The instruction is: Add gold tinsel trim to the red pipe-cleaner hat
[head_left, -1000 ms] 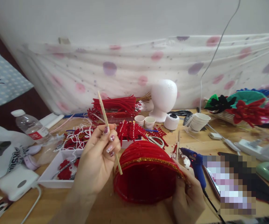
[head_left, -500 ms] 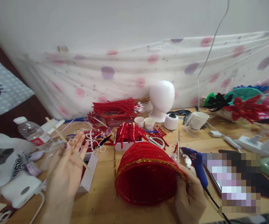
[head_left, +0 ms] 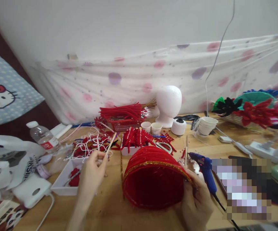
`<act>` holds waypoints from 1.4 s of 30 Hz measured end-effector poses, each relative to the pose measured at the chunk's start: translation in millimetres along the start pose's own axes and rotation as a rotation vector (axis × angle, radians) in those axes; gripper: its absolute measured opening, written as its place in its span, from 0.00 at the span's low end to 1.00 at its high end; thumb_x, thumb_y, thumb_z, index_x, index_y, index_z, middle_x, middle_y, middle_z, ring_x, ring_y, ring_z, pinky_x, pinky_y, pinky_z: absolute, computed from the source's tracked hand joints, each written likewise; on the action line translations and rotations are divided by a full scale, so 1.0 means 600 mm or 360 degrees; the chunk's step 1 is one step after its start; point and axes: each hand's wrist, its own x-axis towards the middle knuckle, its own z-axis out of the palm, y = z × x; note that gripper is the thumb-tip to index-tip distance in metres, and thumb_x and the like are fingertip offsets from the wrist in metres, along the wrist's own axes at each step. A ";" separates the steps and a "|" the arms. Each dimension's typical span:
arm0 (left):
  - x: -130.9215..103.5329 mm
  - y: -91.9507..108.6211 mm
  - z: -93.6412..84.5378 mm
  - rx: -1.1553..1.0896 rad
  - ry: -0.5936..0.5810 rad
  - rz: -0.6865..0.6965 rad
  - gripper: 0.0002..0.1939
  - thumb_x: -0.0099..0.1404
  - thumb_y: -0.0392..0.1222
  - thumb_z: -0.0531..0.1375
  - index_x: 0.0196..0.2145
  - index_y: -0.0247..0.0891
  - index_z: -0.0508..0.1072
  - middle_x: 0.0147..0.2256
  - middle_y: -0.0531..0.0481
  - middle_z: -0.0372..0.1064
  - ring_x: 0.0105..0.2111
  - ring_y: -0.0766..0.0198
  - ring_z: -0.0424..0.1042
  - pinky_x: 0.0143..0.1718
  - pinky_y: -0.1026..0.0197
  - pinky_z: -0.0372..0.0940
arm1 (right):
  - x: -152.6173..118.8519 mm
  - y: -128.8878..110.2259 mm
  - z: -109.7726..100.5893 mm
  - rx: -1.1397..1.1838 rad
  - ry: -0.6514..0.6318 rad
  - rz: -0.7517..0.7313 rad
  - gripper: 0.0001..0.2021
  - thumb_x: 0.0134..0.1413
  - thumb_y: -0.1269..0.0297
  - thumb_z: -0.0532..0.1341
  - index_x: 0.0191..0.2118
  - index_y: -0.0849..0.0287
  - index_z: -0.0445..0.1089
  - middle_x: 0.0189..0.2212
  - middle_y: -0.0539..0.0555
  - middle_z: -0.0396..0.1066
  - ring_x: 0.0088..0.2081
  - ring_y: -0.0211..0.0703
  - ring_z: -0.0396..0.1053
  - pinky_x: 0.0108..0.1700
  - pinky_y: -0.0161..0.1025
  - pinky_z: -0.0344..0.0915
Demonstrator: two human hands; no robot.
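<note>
My right hand (head_left: 198, 199) grips the rim of a red hat (head_left: 148, 157), thumb at the opening and fingers along the outside. The hat is tilted with its dark hollow side toward me, and gold glitter trim (head_left: 151, 164) runs along the upper rim. Left of the hat, my left hand (head_left: 97, 165) is closed around a thin wooden stick (head_left: 110, 144) that points up and away. That hand is above the table, beside a white box (head_left: 62, 184) with a red fuzzy piece (head_left: 74, 177) inside. Its fingertips are partly hidden.
A blue glue gun (head_left: 207, 176) lies right of the hat. Behind stand a white foam head (head_left: 169, 102), a thread spool (head_left: 178, 127), paper cups (head_left: 156, 129) and a red basket (head_left: 124, 125). Scissors (head_left: 166, 147) lie behind the hat; a plastic bottle (head_left: 44, 138) leans at left.
My left hand has moved right, toward the hat, and its spread fingers have closed round the stick, which now points the other way. My right hand keeps its hold on the hat.
</note>
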 end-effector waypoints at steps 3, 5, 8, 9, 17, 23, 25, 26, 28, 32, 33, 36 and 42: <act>-0.031 -0.043 0.025 0.0447 -0.0077 -0.0142 0.06 0.66 0.43 0.52 0.31 0.42 0.64 0.30 0.49 0.73 0.21 0.59 0.73 0.23 0.59 0.68 | -0.007 0.006 -0.002 0.0016 0.0006 0.0087 0.12 0.61 0.69 0.61 0.49 0.58 0.74 0.47 0.58 0.77 0.48 0.51 0.75 0.52 0.51 0.71; -0.047 -0.057 0.039 0.0573 -0.0032 -0.0187 0.07 0.67 0.39 0.48 0.33 0.41 0.64 0.33 0.42 0.75 0.28 0.54 0.77 0.30 0.55 0.70 | -0.008 0.008 -0.004 0.0009 0.0018 0.0115 0.11 0.61 0.69 0.62 0.49 0.57 0.74 0.47 0.58 0.77 0.49 0.51 0.75 0.53 0.51 0.70; -0.059 -0.058 0.048 0.0693 -0.0033 -0.0166 0.09 0.67 0.38 0.48 0.36 0.37 0.67 0.38 0.34 0.76 0.40 0.47 0.78 0.40 0.51 0.69 | -0.007 0.006 -0.004 -0.0028 0.0034 0.0102 0.11 0.60 0.68 0.62 0.48 0.57 0.74 0.47 0.58 0.77 0.48 0.52 0.75 0.52 0.50 0.70; -0.061 -0.054 0.046 0.0723 -0.0064 -0.0148 0.08 0.66 0.38 0.50 0.37 0.36 0.69 0.38 0.34 0.77 0.41 0.47 0.77 0.42 0.51 0.68 | -0.006 0.005 -0.004 -0.0043 0.0031 0.0098 0.11 0.61 0.67 0.62 0.48 0.57 0.75 0.47 0.58 0.77 0.48 0.52 0.75 0.52 0.50 0.71; -0.071 0.015 -0.047 0.0728 -0.0030 0.0068 0.14 0.67 0.46 0.53 0.43 0.43 0.77 0.20 0.55 0.74 0.22 0.58 0.75 0.26 0.61 0.63 | -0.007 0.007 -0.003 -0.0062 0.0049 0.0092 0.11 0.61 0.67 0.62 0.48 0.58 0.74 0.45 0.58 0.77 0.47 0.51 0.75 0.52 0.50 0.70; -0.068 0.035 -0.051 0.0709 0.0410 0.0866 0.35 0.59 0.46 0.62 0.63 0.44 0.62 0.51 0.41 0.75 0.62 0.40 0.61 0.61 0.32 0.53 | -0.003 0.002 0.001 -0.0079 -0.0002 0.0011 0.10 0.62 0.68 0.61 0.48 0.58 0.74 0.45 0.59 0.77 0.47 0.52 0.75 0.51 0.51 0.71; -0.075 0.038 -0.042 0.0639 0.0234 0.0910 0.32 0.62 0.46 0.62 0.63 0.46 0.63 0.50 0.43 0.76 0.60 0.41 0.65 0.62 0.30 0.51 | 0.003 -0.006 0.003 -0.0076 -0.0054 -0.0043 0.11 0.62 0.69 0.59 0.48 0.58 0.74 0.46 0.59 0.77 0.48 0.52 0.75 0.50 0.52 0.72; -0.081 0.040 -0.038 0.0548 0.0152 0.0868 0.28 0.64 0.46 0.60 0.61 0.48 0.65 0.42 0.47 0.80 0.53 0.46 0.73 0.61 0.33 0.56 | 0.006 -0.011 0.003 -0.0072 -0.0081 -0.0073 0.11 0.62 0.70 0.59 0.49 0.57 0.73 0.46 0.58 0.77 0.49 0.52 0.75 0.51 0.52 0.72; -0.090 0.045 -0.031 0.0351 0.0124 0.0796 0.18 0.67 0.44 0.58 0.54 0.49 0.71 0.26 0.56 0.78 0.36 0.56 0.80 0.57 0.41 0.65 | 0.016 -0.021 0.005 -0.0054 -0.0144 -0.0142 0.14 0.62 0.72 0.58 0.51 0.56 0.72 0.48 0.58 0.76 0.51 0.52 0.74 0.52 0.52 0.72; -0.095 0.054 -0.010 0.0182 0.0154 0.0922 0.12 0.65 0.45 0.61 0.47 0.48 0.75 0.41 0.52 0.79 0.45 0.57 0.77 0.59 0.45 0.64 | 0.041 -0.042 0.008 -0.0017 -0.0311 -0.0298 0.19 0.62 0.77 0.55 0.55 0.53 0.69 0.51 0.55 0.75 0.54 0.47 0.72 0.55 0.47 0.70; -0.093 0.054 -0.002 0.0139 0.0053 0.0916 0.17 0.64 0.46 0.63 0.51 0.49 0.73 0.49 0.50 0.77 0.52 0.54 0.74 0.60 0.44 0.63 | 0.048 -0.047 0.009 -0.0014 -0.0347 -0.0339 0.20 0.62 0.79 0.55 0.55 0.52 0.69 0.51 0.54 0.75 0.54 0.45 0.71 0.55 0.46 0.69; -0.087 0.049 0.028 -0.0113 -0.0298 0.0754 0.34 0.61 0.51 0.66 0.62 0.51 0.61 0.63 0.47 0.63 0.62 0.51 0.63 0.61 0.44 0.63 | 0.070 -0.065 0.009 -0.0024 -0.0502 -0.0462 0.22 0.62 0.81 0.54 0.56 0.53 0.68 0.52 0.55 0.74 0.54 0.42 0.70 0.56 0.43 0.68; -0.095 0.049 0.063 -0.0548 -0.0293 0.0501 0.36 0.59 0.53 0.67 0.60 0.42 0.60 0.58 0.40 0.69 0.58 0.52 0.69 0.54 0.52 0.70 | 0.112 -0.106 -0.008 -0.0130 -0.0971 -0.0386 0.18 0.62 0.74 0.57 0.56 0.52 0.67 0.52 0.55 0.73 0.54 0.42 0.71 0.55 0.40 0.69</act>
